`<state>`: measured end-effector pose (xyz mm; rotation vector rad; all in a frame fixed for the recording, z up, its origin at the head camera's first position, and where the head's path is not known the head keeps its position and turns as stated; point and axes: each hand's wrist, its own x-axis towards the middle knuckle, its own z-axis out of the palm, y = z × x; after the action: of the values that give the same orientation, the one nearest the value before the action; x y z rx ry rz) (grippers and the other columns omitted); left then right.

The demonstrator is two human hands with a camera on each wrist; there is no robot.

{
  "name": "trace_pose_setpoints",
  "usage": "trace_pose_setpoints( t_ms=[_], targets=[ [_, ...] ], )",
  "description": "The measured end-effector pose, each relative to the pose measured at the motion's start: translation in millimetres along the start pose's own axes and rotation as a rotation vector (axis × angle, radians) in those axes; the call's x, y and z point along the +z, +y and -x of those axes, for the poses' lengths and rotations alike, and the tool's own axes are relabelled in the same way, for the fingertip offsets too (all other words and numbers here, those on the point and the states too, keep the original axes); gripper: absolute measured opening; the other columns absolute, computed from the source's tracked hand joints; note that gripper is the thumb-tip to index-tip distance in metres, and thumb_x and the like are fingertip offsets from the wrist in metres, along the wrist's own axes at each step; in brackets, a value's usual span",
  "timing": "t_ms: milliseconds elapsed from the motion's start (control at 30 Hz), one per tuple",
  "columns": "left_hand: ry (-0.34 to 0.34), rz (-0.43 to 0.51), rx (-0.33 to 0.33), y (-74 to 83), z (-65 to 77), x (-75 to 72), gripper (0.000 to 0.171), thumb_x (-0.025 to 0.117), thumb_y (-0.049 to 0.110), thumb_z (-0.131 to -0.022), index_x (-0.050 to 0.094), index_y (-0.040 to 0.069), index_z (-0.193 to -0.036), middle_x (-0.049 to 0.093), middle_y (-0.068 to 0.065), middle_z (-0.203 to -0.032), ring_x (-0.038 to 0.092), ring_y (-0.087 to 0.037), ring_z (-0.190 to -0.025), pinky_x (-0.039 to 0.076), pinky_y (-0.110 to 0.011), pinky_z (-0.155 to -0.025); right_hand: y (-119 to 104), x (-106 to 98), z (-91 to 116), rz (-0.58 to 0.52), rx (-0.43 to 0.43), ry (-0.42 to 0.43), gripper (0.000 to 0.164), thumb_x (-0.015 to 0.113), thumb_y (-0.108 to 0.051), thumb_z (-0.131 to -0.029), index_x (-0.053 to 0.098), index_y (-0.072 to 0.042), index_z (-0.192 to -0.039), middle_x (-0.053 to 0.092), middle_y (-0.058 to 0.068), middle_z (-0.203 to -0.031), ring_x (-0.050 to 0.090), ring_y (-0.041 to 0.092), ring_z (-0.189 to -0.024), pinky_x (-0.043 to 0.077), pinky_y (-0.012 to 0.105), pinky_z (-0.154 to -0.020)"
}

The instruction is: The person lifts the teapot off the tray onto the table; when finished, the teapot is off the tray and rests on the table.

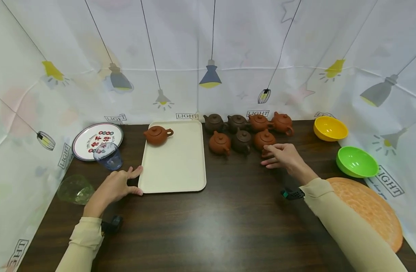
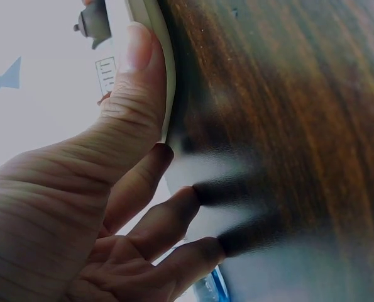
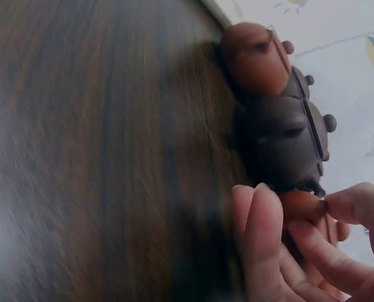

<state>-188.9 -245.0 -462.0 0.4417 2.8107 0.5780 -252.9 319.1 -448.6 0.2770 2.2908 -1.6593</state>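
Observation:
My left hand (image 1: 114, 185) rests at the left edge of a cream tray (image 1: 173, 166), its thumb and index fingertip touching the rim. In the left wrist view the thumb lies along the tray rim (image 2: 169, 69), with the other fingers down near the table. A reddish-brown teapot (image 1: 156, 135) sits on the tray's back left corner. My right hand (image 1: 284, 156) pinches a reddish-brown teapot (image 1: 264, 139) at its near side, partly hidden by the fingers. Beside that teapot stand a dark teapot (image 1: 242, 141) and another reddish-brown teapot (image 1: 220, 142).
Behind them stands a back row of teapots (image 1: 237, 123) against the curtain. Yellow (image 1: 330, 128) and green bowls (image 1: 357, 162) and a round orange-brown board (image 1: 367, 211) lie right. A patterned plate (image 1: 88, 145), blue glass (image 1: 108, 155) and green glass (image 1: 76, 190) stand left.

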Motion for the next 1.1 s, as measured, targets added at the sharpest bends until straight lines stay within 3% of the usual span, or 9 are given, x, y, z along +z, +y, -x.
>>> trace_pose_setpoints(
  t_ms=[67,133,233,300,467,567,767,900,1100],
  targets=[
    [-0.003,-0.004,0.002,-0.2,-1.3,0.2,0.092,0.088,0.042,-0.082,0.05,0.006,-0.158,0.053,-0.038,-0.148,0.062,-0.052,-0.079,0.052,-0.047,-0.081,-4.4,-2.3,0.9,0.104,-0.025,0.043,0.06,0.061,-0.042,-0.109,0.061,0.008,-0.142,0.079,0.02,-0.116,0.082,0.016,-0.079,0.066,0.033,-0.073],
    [-0.013,-0.004,0.0,-0.2,-2.9,-0.4,0.092,0.087,0.041,-0.084,0.049,0.006,-0.159,0.052,-0.038,-0.149,0.06,-0.043,-0.072,0.05,-0.045,-0.08,-9.2,-2.6,3.4,0.234,-0.069,0.127,0.056,0.061,-0.046,-0.109,0.07,0.006,-0.127,0.082,0.012,-0.092,0.08,0.016,-0.07,0.064,0.031,-0.069],
    [-0.018,-0.014,0.007,0.2,-4.7,-1.9,0.091,0.087,0.04,-0.085,0.049,0.006,-0.159,0.052,-0.039,-0.15,0.063,-0.041,-0.074,0.05,-0.044,-0.08,-20.5,5.3,7.4,0.363,-0.127,0.251,0.055,0.06,-0.052,-0.107,0.074,0.001,-0.1,0.065,-0.006,-0.056,0.066,0.014,-0.054,0.052,0.029,-0.058],
    [-0.017,-0.025,0.009,0.2,-4.5,-2.7,0.09,0.087,0.04,-0.085,0.049,0.005,-0.159,0.052,-0.039,-0.149,0.067,-0.049,-0.086,0.052,-0.046,-0.082,-32.6,17.9,9.2,0.347,-0.16,0.27,0.054,0.061,-0.054,-0.106,0.073,-0.003,-0.093,0.051,-0.01,-0.046,0.054,0.014,-0.049,0.041,0.032,-0.056],
    [-0.016,-0.03,0.007,-0.6,-2.2,-2.2,0.089,0.086,0.039,-0.086,0.049,0.005,-0.159,0.053,-0.039,-0.149,0.068,-0.054,-0.093,0.054,-0.051,-0.087,-68.1,70.6,6.8,0.103,-0.23,0.082,0.044,0.063,-0.048,-0.107,0.073,-0.005,-0.106,0.049,-0.009,-0.054,0.047,0.011,-0.051,0.04,0.032,-0.057],
    [-0.02,-0.02,0.003,-1.1,-2.4,-1.2,0.089,0.086,0.039,-0.087,0.048,0.006,-0.16,0.052,-0.038,-0.15,0.066,-0.045,-0.081,0.053,-0.05,-0.086,-83.1,110.0,-1.7,-0.023,-0.253,-0.076,0.036,0.064,-0.039,-0.108,0.071,-0.004,-0.109,0.055,-0.005,-0.064,0.051,0.011,-0.054,0.042,0.029,-0.057],
    [-0.003,-0.034,0.0,-7.2,1.2,-1.7,0.09,0.087,0.04,-0.086,0.049,0.005,-0.159,0.052,-0.039,-0.15,0.061,-0.065,-0.117,0.055,-0.057,-0.096,-101.9,198.7,-32.8,-0.211,-0.095,-0.364,0.039,0.059,-0.027,-0.11,0.067,0.003,-0.134,0.063,0.002,-0.082,0.059,0.01,-0.064,0.045,0.022,-0.057],
    [0.0,-0.043,-0.001,-9.0,0.8,1.0,0.09,0.087,0.041,-0.085,0.05,0.005,-0.159,0.052,-0.039,-0.149,0.06,-0.065,-0.122,0.055,-0.058,-0.098,-103.0,243.0,-52.0,-0.264,0.013,-0.393,0.045,0.058,-0.027,-0.11,0.063,0.002,-0.144,0.066,0.003,-0.092,0.064,0.01,-0.071,0.049,0.021,-0.06],
    [-0.016,-0.042,-0.003,-5.1,-4.7,3.3,0.09,0.087,0.041,-0.085,0.05,0.006,-0.159,0.054,-0.039,-0.149,0.062,-0.059,-0.128,0.055,-0.056,-0.101,-104.6,274.6,-79.8,-0.34,0.068,-0.288,0.046,0.055,-0.03,-0.111,0.056,-0.006,-0.151,0.069,0.013,-0.113,0.071,0.013,-0.078,0.055,0.023,-0.067]
  ],
)
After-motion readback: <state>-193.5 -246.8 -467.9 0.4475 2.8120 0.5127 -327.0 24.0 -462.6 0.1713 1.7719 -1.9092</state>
